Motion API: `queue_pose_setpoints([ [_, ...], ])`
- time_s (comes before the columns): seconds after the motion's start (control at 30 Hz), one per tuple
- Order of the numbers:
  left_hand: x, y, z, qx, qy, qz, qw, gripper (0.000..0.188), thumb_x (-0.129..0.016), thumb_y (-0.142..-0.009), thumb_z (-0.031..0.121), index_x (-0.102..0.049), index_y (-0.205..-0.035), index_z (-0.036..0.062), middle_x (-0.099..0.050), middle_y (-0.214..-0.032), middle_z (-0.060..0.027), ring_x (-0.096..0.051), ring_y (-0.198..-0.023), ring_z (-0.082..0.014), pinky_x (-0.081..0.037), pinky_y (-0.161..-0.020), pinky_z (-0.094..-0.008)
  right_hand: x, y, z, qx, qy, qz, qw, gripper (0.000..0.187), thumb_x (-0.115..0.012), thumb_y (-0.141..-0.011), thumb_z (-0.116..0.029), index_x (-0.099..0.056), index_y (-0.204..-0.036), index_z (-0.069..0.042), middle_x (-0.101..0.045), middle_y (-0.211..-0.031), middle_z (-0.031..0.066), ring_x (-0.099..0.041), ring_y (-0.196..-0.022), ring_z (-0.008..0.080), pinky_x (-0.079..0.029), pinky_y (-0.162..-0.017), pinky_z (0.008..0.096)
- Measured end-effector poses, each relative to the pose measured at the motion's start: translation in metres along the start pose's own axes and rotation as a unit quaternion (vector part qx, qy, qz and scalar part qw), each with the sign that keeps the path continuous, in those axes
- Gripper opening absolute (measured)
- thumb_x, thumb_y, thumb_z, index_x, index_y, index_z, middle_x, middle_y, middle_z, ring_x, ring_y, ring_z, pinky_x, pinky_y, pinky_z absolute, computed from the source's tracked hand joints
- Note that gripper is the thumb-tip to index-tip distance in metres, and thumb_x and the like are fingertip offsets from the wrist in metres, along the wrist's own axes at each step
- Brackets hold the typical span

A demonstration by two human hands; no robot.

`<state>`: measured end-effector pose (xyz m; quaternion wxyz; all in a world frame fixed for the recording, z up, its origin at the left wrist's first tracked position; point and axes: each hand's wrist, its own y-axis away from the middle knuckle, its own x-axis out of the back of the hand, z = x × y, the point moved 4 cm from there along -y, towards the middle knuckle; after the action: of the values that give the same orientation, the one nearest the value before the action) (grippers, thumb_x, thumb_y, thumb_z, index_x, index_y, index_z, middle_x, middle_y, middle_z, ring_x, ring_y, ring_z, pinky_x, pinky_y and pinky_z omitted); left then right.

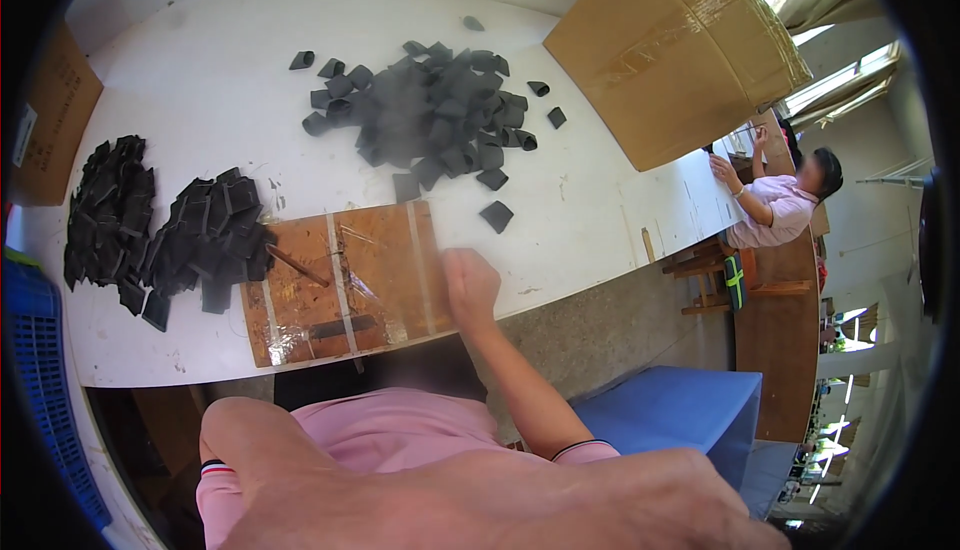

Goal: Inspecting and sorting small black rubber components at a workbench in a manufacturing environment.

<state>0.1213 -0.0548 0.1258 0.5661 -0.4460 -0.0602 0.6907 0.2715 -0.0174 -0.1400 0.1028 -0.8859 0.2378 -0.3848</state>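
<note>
My right hand (pixel 471 288) rests on the white table by the right edge of a brown board (pixel 400 280), curled into a fist with nothing showing from it. My left arm is raised close across the bottom of the view; my left hand (pixel 690 500) looms large there, its fingers hidden. Strips of clear tape cross the worn board. On it lie a thin brown stick-like tool (pixel 298 265) and a dark flat bar (pixel 341 328). Beyond the board spreads a heap of small folded black pieces (pixel 430 110). Flat black pieces (pixel 210 230) lie stacked at its left.
Another pile of flat black pieces (pixel 108 215) lies farther left. Cardboard boxes stand at the back right (pixel 670 50) and far left (pixel 55 120). A blue basket (pixel 50 380) is at the left edge, a blue bin (pixel 660 410) at lower right. Another person (pixel 780 205) sits farther right.
</note>
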Motion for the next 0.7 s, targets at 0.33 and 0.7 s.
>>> queue_pose_setpoints([
  [0.33,0.001,0.004,0.005,-0.006,-0.019,0.012,1.000,0.036,-0.049,-0.085,0.028,-0.060,-0.079,-0.0061,-0.061,-0.076,-0.0169,-0.061,-0.068,-0.0221,-0.048,-0.065,-0.0346,-0.004,0.001,0.004,-0.007,-0.017,0.017,1.000,0.022,-0.055,-0.089,-0.018,-0.059,-0.075,-0.002,-0.056,-0.067,0.0140,-0.055,-0.060,0.0318,-0.042,-0.056,0.0389],
  [0.7,0.002,0.015,0.017,-0.005,-0.049,0.037,0.998,0.031,-0.051,-0.083,0.023,-0.060,-0.078,-0.0058,-0.061,-0.073,-0.0159,-0.061,-0.066,-0.0218,-0.048,-0.064,-0.0344,-0.003,0.000,0.003,-0.013,-0.014,0.001,1.000,0.023,-0.055,-0.089,-0.018,-0.059,-0.075,-0.001,-0.055,-0.065,0.0136,-0.053,-0.058,0.0304,-0.041,-0.054,0.0375],
])
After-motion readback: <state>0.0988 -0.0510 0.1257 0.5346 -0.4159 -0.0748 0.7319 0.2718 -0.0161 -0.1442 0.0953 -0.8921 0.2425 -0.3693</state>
